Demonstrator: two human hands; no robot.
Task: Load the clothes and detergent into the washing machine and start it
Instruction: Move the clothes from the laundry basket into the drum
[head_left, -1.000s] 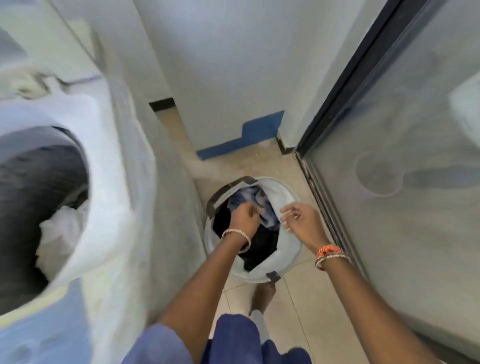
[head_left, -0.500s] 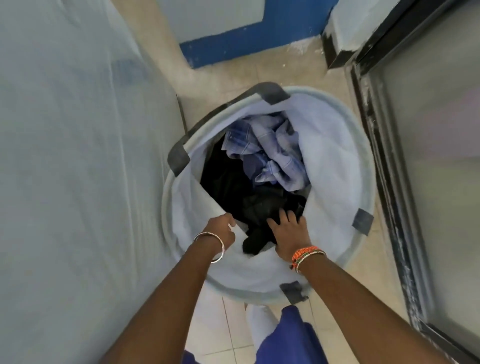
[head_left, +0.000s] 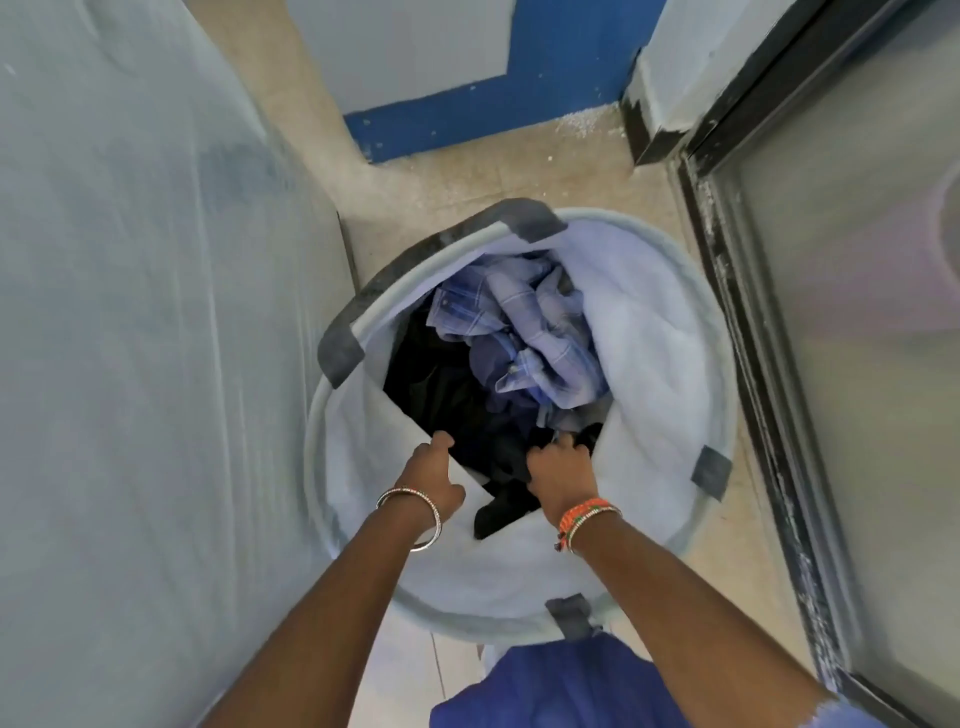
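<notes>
Black cloth is bunched under the fingers (head_left: 563, 446) of the right hand (head_left: 558, 475), which curl down into the dark garment (head_left: 498, 457) at the near side of the laundry basket (head_left: 670, 364); they look clamped on it, though the fingertips are buried in the fabric. A tail of that garment hangs over the inner wall toward the person. The left hand (head_left: 434, 478) sits just beside it, to the left, its fingers folded over the edge of the pale liner, seemingly holding the opening wide. The right hand is thus the one on the clothes, and the pile lies straight ahead of it and deeper, running from near to far. Beyond the black piece, a crumpled blue checked shirt (head_left: 530, 338) lies against the far right wall of the basket. Lifting calls for a straight upward pull, then a swing left, where the pale side of the washing machine (head_left: 145, 312) stands close against the basket; its opening is out of view. A dark-framed glass door (head_left: 831, 312) hems in the right.
</notes>
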